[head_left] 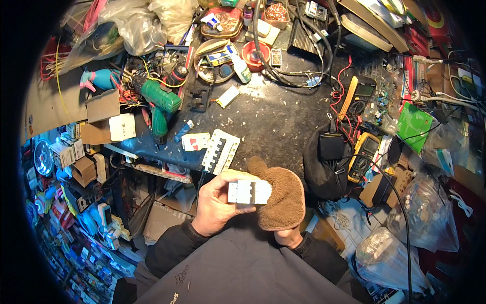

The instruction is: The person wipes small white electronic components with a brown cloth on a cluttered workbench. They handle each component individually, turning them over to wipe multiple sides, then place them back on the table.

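Note:
My left hand (217, 202) is closed around a white circuit breaker (244, 192) with a black switch, thumb and fingers on its sides. Against the breaker's right end rests a brown plush cloth (283, 200). My right hand (288, 236) grips this cloth from below; most of its fingers are hidden behind the fabric. Just beyond my left hand, a row of white breakers with black switches (220, 152) lies on the bench edge, beside a small white breaker with a red switch (196, 142).
A green cordless drill (159, 104) lies on the dark bench (268, 121) at left. A yellow multimeter (364, 152) and a black bag (326, 167) are at right. Farther back stand a white glue bottle (241, 69), a red bowl (251, 55) and looping black cables (283, 76).

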A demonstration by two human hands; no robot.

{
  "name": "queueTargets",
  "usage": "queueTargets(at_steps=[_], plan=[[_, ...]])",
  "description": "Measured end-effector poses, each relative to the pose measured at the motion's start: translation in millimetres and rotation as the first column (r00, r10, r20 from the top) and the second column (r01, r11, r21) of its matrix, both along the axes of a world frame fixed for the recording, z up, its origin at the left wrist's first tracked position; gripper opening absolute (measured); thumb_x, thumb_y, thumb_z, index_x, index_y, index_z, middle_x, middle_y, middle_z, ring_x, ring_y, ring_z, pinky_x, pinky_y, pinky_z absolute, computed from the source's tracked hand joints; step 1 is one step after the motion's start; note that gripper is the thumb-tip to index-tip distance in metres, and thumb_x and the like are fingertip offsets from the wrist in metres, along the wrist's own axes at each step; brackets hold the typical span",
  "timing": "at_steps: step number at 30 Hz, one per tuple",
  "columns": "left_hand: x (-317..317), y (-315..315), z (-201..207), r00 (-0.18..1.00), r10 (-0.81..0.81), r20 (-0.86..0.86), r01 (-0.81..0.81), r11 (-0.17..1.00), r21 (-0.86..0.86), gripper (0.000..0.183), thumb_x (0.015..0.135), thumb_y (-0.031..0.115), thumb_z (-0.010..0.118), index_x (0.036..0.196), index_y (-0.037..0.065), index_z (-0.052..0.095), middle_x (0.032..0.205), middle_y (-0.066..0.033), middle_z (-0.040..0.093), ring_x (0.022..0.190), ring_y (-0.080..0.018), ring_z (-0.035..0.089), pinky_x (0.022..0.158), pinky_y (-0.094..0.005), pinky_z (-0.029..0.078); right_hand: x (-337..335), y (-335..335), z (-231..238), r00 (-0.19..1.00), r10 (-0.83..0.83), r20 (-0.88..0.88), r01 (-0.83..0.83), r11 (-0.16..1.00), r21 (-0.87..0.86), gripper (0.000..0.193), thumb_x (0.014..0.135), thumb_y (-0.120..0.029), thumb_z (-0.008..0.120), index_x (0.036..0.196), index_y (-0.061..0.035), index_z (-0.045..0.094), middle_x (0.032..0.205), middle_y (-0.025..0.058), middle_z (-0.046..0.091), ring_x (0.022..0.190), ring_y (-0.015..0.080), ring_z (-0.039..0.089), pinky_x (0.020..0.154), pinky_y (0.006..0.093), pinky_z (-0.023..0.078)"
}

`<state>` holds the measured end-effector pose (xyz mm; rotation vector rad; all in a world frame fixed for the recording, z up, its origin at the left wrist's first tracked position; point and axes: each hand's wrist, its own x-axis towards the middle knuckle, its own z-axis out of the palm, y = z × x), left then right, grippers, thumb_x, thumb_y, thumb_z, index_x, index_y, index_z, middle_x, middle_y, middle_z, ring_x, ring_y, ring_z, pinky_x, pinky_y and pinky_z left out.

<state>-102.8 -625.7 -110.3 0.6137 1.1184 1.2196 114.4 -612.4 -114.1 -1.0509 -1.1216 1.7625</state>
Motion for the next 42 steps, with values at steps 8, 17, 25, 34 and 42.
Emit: queueTargets(at_steps=[8, 17, 25, 34, 42], plan=[[4.0, 11.9, 16.1, 0.99, 0.063, 0.124, -0.019, 0.943, -0.332, 0.053, 0.095, 0.004, 0.093, 0.141, -0.004, 0.067, 0.133, -0.0121, 0.077, 0.12, -0.0163, 0.075, 0.107, -0.0338, 0.061, -4.4, 14.5, -1.7, 0.969, 0.028, 0.247, -0.02, 0.999, -0.035, 0.054, 0.104, -0.014, 0.072, 0.154, 0.0022, 0.063, 0.15, 0.0154, 0.071, 0.136, 0.0285, 0.069, 0.118, 0.0413, 0.053], [-1.0, 9.4, 3.1, 0.847, 0.32, 0.425, -0.058, 0.849, -0.525, 0.057, 0.113, 0.029, 0.075, 0.156, -0.005, 0.058, 0.14, -0.0123, 0.075, 0.128, -0.0216, 0.075, 0.113, -0.0432, 0.061, -1.7, 47.0, 19.0, 0.99, -0.099, -0.097, 0.05, 0.908, -0.416, 0.063, 0.106, -0.015, 0.075, 0.161, 0.0055, 0.053, 0.152, 0.0143, 0.069, 0.136, 0.0198, 0.068, 0.117, 0.0369, 0.054], [13.3, 6.8, 5.7, 0.948, 0.121, 0.294, -0.018, 0.943, -0.331, 0.058, 0.111, 0.021, 0.079, 0.157, -0.006, 0.056, 0.143, -0.0141, 0.073, 0.133, -0.0205, 0.071, 0.116, -0.0371, 0.056, -32.7, 47.2, 5.4, 0.983, -0.145, 0.113, 0.164, 0.969, -0.183, 0.045, 0.106, -0.017, 0.082, 0.143, 0.0032, 0.065, 0.134, 0.01, 0.075, 0.122, 0.0184, 0.072, 0.107, 0.0352, 0.057], [-0.7, -8.1, -17.6, 0.742, 0.337, 0.579, -0.081, 0.903, -0.422, 0.07, 0.111, 0.036, 0.076, 0.16, -0.008, 0.053, 0.148, -0.0168, 0.072, 0.133, -0.0294, 0.072, 0.118, -0.0467, 0.057, -22.1, 57.2, 3.3, 0.946, -0.173, -0.273, -0.064, 0.729, -0.681, 0.044, 0.118, -0.009, 0.057, 0.161, 0.0029, 0.055, 0.153, 0.0143, 0.069, 0.136, 0.022, 0.07, 0.116, 0.0387, 0.059], [-7.0, -3.3, -15.2, 0.811, 0.191, 0.552, 0.022, 0.934, -0.356, 0.06, 0.113, 0.03, 0.074, 0.156, -0.008, 0.057, 0.146, -0.0166, 0.072, 0.136, -0.0255, 0.07, 0.121, -0.0413, 0.052, -25.6, 67.9, 27.5, 0.966, 0.255, -0.029, -0.232, 0.818, -0.526, 0.034, 0.101, -0.006, 0.084, 0.128, 0.0017, 0.064, 0.125, 0.0049, 0.07, 0.109, 0.0045, 0.065, 0.093, 0.0255, 0.059]])
